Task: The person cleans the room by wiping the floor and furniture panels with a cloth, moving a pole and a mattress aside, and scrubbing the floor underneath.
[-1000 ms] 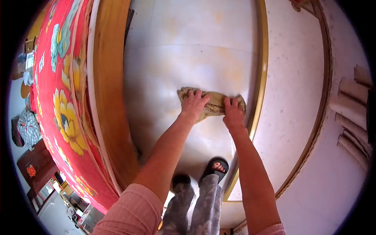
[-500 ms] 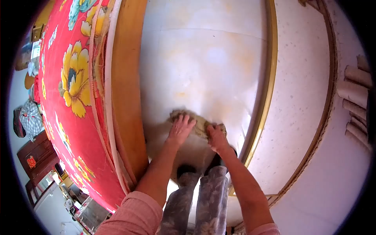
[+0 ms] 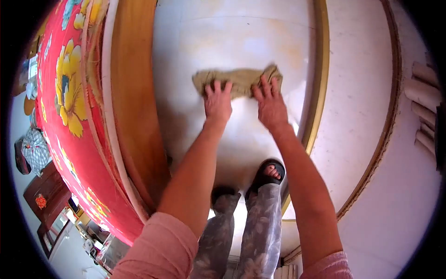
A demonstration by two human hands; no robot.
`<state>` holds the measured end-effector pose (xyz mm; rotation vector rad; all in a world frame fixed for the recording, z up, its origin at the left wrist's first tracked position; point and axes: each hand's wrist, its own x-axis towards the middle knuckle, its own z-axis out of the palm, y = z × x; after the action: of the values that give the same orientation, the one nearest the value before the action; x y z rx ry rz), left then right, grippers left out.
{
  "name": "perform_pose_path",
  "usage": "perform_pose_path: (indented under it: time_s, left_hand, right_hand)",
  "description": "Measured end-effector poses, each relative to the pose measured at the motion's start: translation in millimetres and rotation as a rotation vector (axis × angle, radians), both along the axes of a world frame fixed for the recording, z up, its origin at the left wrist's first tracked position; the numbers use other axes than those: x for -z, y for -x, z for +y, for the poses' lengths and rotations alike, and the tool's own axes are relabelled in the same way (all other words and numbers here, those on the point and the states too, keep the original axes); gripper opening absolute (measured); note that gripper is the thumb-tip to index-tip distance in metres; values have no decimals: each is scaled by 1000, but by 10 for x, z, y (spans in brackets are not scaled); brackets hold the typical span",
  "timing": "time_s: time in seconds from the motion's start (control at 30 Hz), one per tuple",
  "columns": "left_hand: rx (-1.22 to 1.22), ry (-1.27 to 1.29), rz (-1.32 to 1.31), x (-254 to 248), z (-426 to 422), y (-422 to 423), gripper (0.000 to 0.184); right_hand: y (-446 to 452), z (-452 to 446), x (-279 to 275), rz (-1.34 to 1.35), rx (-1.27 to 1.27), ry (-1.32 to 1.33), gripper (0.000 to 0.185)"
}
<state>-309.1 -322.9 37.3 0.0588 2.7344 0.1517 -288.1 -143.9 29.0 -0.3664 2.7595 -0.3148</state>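
Where hands (image 3: 218, 104) press, the olive-brown cloth (image 3: 239, 80) looks wrinkled.

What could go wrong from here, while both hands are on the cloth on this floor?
The floor looks glossy; if it is damp, the open-toed slipper might slip as the person leans forward.
The cloth lies wrinkled, so it could bunch up under the left hand and right hand.
The gold-coloured edge runs close beside the right hand, so a wide sideways sweep might knock the knuckles on it.
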Motion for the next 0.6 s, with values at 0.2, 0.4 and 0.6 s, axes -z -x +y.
perform_pose_path:
  time_s: [0.2, 0.4, 0.6]
  left_hand:
    - [-43, -35, -348, -180, 127, -1293, 55]
    - [131, -56, -447, -191, -19, -1288, 47]
    - [160, -34, -459, -53, 26, -1257, 64]
  right_hand:
    - [-1502, -24, -329, -239, 158, 137, 48]
    - [-1454, 30, -283, -264, 9, 14, 55]
    - [-1484, 183, -187, -240, -96, 33, 61]
